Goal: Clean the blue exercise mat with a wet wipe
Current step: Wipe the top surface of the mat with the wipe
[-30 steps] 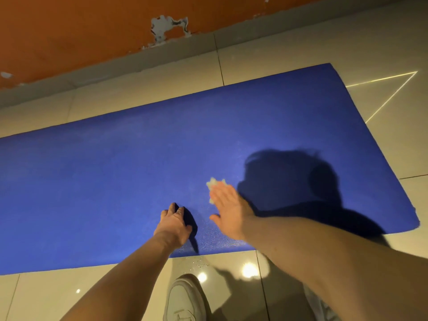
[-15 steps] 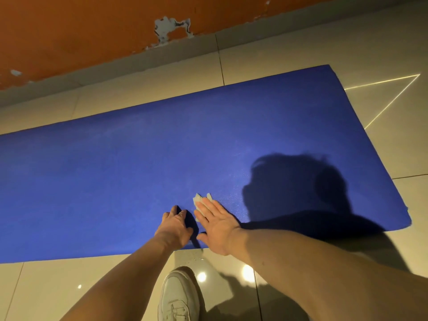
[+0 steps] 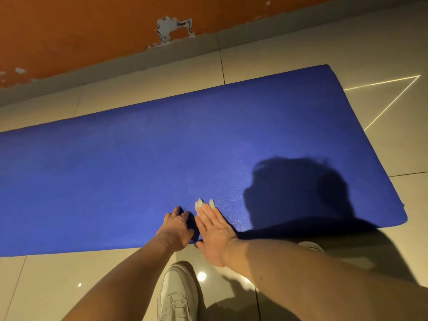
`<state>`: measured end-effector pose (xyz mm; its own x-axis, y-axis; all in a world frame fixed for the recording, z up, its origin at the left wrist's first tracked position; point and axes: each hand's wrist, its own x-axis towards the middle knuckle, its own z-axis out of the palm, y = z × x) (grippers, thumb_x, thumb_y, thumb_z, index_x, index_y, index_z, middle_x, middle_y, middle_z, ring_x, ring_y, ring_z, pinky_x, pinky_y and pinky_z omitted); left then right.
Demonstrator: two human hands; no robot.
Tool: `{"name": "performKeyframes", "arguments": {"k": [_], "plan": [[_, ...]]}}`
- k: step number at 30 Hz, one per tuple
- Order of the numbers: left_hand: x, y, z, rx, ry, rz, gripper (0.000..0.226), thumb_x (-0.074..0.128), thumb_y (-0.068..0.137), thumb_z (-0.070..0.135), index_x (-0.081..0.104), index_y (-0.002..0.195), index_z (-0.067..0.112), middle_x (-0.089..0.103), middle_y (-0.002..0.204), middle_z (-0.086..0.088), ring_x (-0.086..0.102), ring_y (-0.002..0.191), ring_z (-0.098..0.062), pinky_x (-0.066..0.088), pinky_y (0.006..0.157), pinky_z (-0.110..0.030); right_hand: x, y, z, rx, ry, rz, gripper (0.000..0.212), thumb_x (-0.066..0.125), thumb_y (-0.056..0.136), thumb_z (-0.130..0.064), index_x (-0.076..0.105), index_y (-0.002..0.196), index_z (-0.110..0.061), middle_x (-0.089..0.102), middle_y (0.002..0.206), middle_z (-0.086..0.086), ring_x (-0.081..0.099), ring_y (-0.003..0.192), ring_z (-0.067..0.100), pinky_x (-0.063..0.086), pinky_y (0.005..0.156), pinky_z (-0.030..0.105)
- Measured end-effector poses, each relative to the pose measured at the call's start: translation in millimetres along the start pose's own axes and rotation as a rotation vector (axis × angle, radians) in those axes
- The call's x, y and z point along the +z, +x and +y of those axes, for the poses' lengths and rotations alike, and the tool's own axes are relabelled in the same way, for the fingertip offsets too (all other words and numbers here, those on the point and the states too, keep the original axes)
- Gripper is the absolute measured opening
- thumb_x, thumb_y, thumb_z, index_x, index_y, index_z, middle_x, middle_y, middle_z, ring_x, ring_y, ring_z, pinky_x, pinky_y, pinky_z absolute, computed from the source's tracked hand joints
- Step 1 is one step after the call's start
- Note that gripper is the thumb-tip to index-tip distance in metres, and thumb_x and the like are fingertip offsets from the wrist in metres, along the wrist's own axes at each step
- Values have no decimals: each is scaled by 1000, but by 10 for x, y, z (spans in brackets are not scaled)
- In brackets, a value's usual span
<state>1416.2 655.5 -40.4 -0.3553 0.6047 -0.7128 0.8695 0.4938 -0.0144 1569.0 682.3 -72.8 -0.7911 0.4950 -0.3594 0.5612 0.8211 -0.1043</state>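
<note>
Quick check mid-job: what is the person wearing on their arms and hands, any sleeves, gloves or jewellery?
Nothing worn shows. The left hand and right hand are bare, with no gloves and no rings that I can see. The left forearm and right forearm are bare to the frame edge: no sleeves, watch or wristband in view.

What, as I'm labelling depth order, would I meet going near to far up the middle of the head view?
White shoe → right hand → wet wipe → blue mat → floor tiles → grey skirting → orange wall.
</note>
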Motion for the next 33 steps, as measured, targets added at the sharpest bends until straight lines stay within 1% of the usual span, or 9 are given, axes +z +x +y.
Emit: {"name": "performKeyframes", "arguments": {"k": [5,7,9,12,18,20,23,28,33], "plan": [[46,-37,-51,0,22,-29,72,50,99,34,15,160,18,1,167,-1,14,147,-29,34,116,-41,233,-53,486,-44,-138,157,73,18,106,-54,-1,161,-9,-21,166,15,-27,150,35,-8,123,51],[71,-78,-64,7,25,-30,72,50,100,34,15,160,18,1,167,-1,14,147,-29,34,117,-41,235,-131,748,36,45,244,73,41,102,-53,29,157,-7,2,168,14,-10,155,34,3,125,50],[92,-115,-69,15,33,-26,71,49,100,34,16,160,18,2,167,-2,15,147,-29,32,118,-40,191,-170,769,116,173,260,73,53,97,-53,40,150,-5,10,168,12,-6,156,31,8,125,48],[120,-142,-77,33,36,-22,69,49,99,34,19,159,18,5,166,-4,18,145,-29,31,118,-38,196,-77,403,205,50,159,81,31,103,-58,14,159,-1,-8,166,25,-19,151,43,-6,122,57],[120,-140,-100,21,31,-25,69,49,99,35,20,159,18,6,166,-3,16,147,-29,31,118,-39,133,-310,-66,-23,-132,54,78,13,105,-58,-11,156,-3,-27,161,21,-33,147,40,-16,120,55],[112,-137,-81,30,20,-23,67,49,98,33,22,158,17,10,165,-3,20,144,-29,33,117,-39,210,-369,117,-44,-81,117,77,17,106,-56,-13,156,-6,-29,162,15,-33,148,34,-15,122,50],[100,-151,-34,48,17,-23,65,49,99,32,24,157,17,12,163,-3,22,142,-27,32,117,-38,308,-484,504,141,263,209,86,40,102,-50,-8,160,-10,-24,166,4,-26,152,22,-2,126,42],[138,-176,-26,72,72,-18,60,48,97,33,31,153,22,20,158,-4,32,132,-29,37,111,-36,356,-569,468,268,354,234,95,47,98,-52,-6,159,-3,-22,166,10,-29,150,27,-12,123,40],[105,-187,-34,63,92,-26,64,47,99,35,24,157,19,11,163,-5,27,138,-30,35,113,-37,301,-484,-88,-29,-40,11,89,24,102,-62,-16,153,-1,-30,159,24,-37,144,42,-18,119,56]]}}
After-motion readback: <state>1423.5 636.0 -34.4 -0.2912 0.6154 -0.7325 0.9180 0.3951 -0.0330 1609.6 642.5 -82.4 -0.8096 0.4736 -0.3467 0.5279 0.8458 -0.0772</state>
